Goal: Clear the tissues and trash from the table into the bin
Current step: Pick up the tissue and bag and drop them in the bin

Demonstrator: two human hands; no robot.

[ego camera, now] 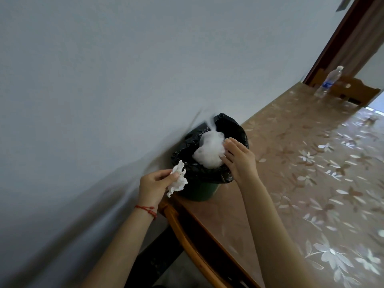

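Bin [199,190] duty is the step in hand: the small green bin, lined with a black bag [234,129], stands on the table [291,183] at its wall-side edge, near the corner, so trash can be dropped in without leaving the tabletop. The right hand [239,156] reaches over the mouth of the bin with fingers curled against a large white wad [209,150], apparently pushing it down or letting it go; the wad is blurred, so whether it is tissue or thin plastic is hard to say, and I cannot tell if the fingers grip it or only press on it. The left hand [154,182], a red string bracelet [147,209] on its wrist, waits just beside the rim, pinching a crumpled tissue [177,179] between thumb and fingers, probably queued as the next thing in.

Counted: one bin, one wad at its mouth, one tissue in hand, and one plastic bottle [327,84] standing at the far end of the table, well apart from the bin. The flowered cloth shows no other loose tissues that I can make out.
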